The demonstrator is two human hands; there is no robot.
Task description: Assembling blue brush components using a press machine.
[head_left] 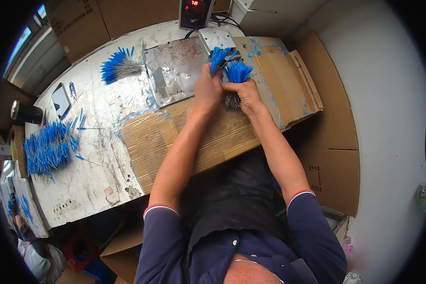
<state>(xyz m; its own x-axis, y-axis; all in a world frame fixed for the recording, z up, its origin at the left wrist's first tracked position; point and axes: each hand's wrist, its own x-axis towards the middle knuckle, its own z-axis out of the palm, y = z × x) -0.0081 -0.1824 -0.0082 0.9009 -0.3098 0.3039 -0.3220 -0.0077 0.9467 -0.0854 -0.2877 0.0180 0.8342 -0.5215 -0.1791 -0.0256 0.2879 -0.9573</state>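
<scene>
- Worn and paint-flecked, the white tabletop (87,156) carries a flattened sheet of cardboard (194,137) under both forearms and a scuffed metal plate (175,71) just beyond the hands.
- Left hand (208,90) is closed into a fist around a small bunch of blue-tipped wires (218,57), their blue ends pointing away from the body toward a small grey machine block (215,39) directly ahead.
- Right hand (244,94), touching the left, is curled shut around a thicker bundle of blue-tipped wires (236,73), blue ends up and bare metal ends showing below the palm.
- Step in hand, as I judge it: a portion has been taken off the bundle and is being brought to the block; whether the tips already touch it I cannot tell.
- Next move likely calls for keeping the tips level and held tight while the right hand keeps its stock steady.
- Farther off to the left of the hands lie a fanned sheaf (118,66) and, well apart, a loose heap of the same wires (49,146), beside a phone (60,99).
- Beyond the block stands a box with a red digit display (195,12).
</scene>
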